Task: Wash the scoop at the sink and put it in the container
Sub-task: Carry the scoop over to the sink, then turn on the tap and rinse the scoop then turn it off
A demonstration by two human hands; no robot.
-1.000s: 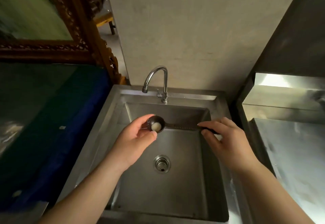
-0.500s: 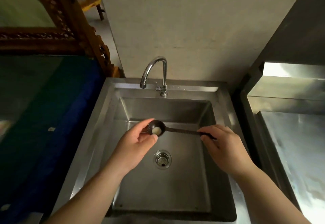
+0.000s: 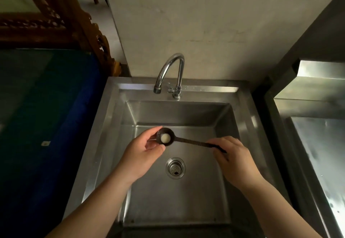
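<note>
A dark scoop (image 3: 188,141) with a long ridged handle is held level over the steel sink (image 3: 244,107). Its round bowl has a pale patch inside. My left hand (image 3: 144,149) pinches the bowl's rim between thumb and fingers. My right hand (image 3: 232,155) grips the handle's end. The chrome tap (image 3: 170,69) stands at the back of the sink, and no water runs from it. No container is in view.
The sink's drain (image 3: 175,168) lies below the scoop. A dark blue surface (image 3: 46,125) lies to the left, with a carved wooden frame (image 3: 74,23) behind it. A steel counter (image 3: 321,144) borders the sink on the right. A plain wall rises behind the tap.
Both hands with the scoop have sunk lower over the basin, nearer the drain. The view has tilted, so the sink sits more centred. Grips are unchanged.
</note>
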